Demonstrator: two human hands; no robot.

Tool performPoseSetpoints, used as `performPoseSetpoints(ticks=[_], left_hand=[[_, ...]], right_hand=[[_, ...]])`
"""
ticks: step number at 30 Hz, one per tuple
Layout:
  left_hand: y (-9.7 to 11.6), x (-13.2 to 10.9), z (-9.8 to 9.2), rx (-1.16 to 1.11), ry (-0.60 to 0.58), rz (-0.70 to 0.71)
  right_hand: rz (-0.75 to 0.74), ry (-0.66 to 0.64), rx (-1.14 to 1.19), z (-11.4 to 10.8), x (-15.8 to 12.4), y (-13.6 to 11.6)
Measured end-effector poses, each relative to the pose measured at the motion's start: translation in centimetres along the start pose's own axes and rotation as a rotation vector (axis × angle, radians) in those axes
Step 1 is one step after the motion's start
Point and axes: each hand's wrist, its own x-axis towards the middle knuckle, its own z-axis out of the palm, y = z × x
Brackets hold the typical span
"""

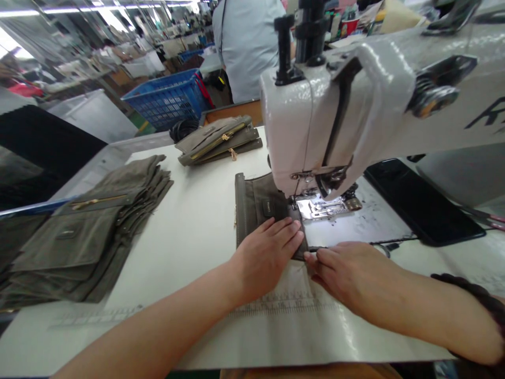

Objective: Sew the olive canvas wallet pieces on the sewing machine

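Note:
An olive-brown fabric piece point(254, 202) with a small dark label lies at the needle of a white sewing machine point(288, 126). My left hand point(268, 255) rests on its lower part, palm down with the fingers stretched out. At the fabric's lower right corner is my right hand point(347, 273), its thumb and fingers pinched on the edge. The fabric's right edge runs beside the shiny metal plate point(323, 206) under the presser foot.
Piled olive pieces point(87, 231) with zippers lie at the left. Folded pouches point(221, 139) sit at the back, before a blue basket point(169, 97) and a person in grey point(250, 47). A black phone point(422, 202) and scissors point(487, 217) are at the right.

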Motion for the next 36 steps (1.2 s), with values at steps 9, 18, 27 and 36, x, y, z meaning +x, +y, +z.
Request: performPoseSetpoints(ticks=[9, 18, 27, 36], left_hand=[[-1.5, 0.4, 0.0, 0.034, 0.167, 0.196], [-2.6, 1.2, 0.1, 0.09, 0.142, 0.158], [-3.5, 2.3, 0.0, 0.091, 0.094, 0.073], [-4.4, 3.1, -0.1, -0.006, 0.059, -0.012]], right_hand=[[0.042, 0.021, -0.044, 0.6, 0.2, 1.1], [0.078, 0.107, -0.1, 0.9, 0.8, 2.3], [0.131, 0.126, -0.006, 1.1, 0.7, 3.3], [0.17, 0.102, 0.074, 1.0, 0.7, 3.2]])
